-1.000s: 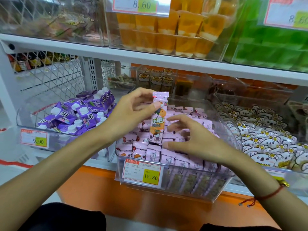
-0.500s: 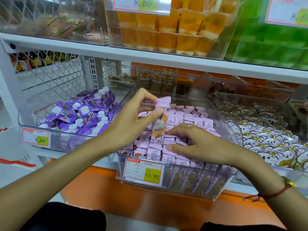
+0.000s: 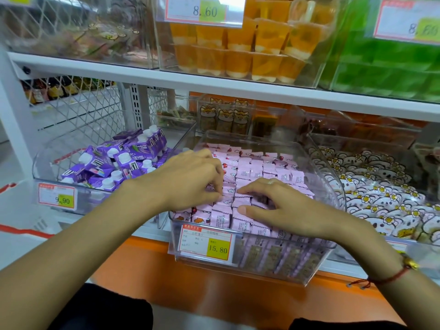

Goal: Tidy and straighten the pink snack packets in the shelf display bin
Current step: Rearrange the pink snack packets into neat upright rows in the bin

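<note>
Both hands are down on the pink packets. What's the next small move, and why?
Probably press the packet under the left hand down level, while the right hand steadies the front rows. The left fingertips pinch at the pink packets mid-bin, where tops look uneven.

Both forearms reach forward, left hand [image 3: 190, 179] palm down with fingertips curled, right hand [image 3: 283, 206] flat, fingers extended.

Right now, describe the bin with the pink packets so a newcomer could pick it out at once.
On the lower shelf, under the orange jelly cups, three clear bins sit side by side. Take the middle bin, where both hands rest on rows of pink packets. Its yellow tag reads 15.80, unlike the purple cartons on its left tagged 9.90.
</note>
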Motion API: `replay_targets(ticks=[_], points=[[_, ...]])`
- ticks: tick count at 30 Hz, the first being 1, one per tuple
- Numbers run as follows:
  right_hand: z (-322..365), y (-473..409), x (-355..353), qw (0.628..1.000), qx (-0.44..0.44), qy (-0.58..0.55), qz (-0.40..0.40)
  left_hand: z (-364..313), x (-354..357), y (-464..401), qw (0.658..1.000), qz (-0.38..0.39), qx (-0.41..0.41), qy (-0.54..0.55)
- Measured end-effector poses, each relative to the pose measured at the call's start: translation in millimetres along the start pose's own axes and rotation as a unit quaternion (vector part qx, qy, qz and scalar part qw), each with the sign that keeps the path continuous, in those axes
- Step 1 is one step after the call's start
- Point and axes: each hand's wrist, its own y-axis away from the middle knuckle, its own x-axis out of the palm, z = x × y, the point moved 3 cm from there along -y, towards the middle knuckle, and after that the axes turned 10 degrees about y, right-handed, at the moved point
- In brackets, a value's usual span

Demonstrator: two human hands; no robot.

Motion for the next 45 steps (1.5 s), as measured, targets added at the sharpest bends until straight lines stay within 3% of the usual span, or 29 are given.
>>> replay_targets(ticks=[4, 7, 10, 18, 23, 26, 29, 33, 35, 38, 39, 40, 42, 45], points=[[2, 3, -9, 0.996, -0.004, 0.011, -0.086, 0, -9, 10, 0.985, -0.089, 0.004, 0.145], [3, 8, -10, 0.996, -0.009, 0.019, -0.089, -4, -11, 15, 0.972, -0.039, 0.013, 0.231], [1, 10, -3, 0.999, -0.006, 0.036, -0.030, -10, 0, 15, 0.987, 0.034, 0.011, 0.160], [2, 10, -2, 0.999, 0.004, 0.030, -0.010, -9, 0, 19, 0.993, 0.050, -0.012, 0.110], [1, 11, 0, 1.000, 0.009, 0.028, -0.008, -10, 5, 20, 0.984, 0.067, -0.010, 0.163], [1, 11, 0, 1.000, 0.010, 0.026, -0.007, -6, -5, 21, 0.969, 0.018, -0.020, 0.247], [1, 10, 0, 1.000, 0.009, 0.027, -0.006, -2, -23, 21, 0.926, -0.108, -0.033, 0.361], [7, 8, -3, 0.994, 0.022, -0.089, -0.066, -4, -33, 17, 0.805, -0.309, -0.057, 0.504], [11, 7, -6, 0.971, 0.033, -0.213, -0.102, -6, -29, 14, 0.749, -0.346, -0.081, 0.559], [17, 6, -12, 0.917, 0.046, -0.349, -0.187, -7, -15, 10, 0.685, -0.329, -0.141, 0.635], [19, 7, -16, 0.906, 0.048, -0.362, -0.216, -7, -11, 9, 0.683, -0.320, -0.158, 0.637], [20, 7, -19, 0.895, 0.052, -0.375, -0.238, -5, -9, 8, 0.702, -0.315, -0.166, 0.617], [17, 8, -23, 0.856, 0.084, -0.447, -0.245, -2, -8, 8, 0.782, -0.303, -0.139, 0.526], [14, 8, -21, 0.782, 0.148, -0.576, -0.188, -8, -11, 13, 0.892, -0.235, -0.043, 0.384]])
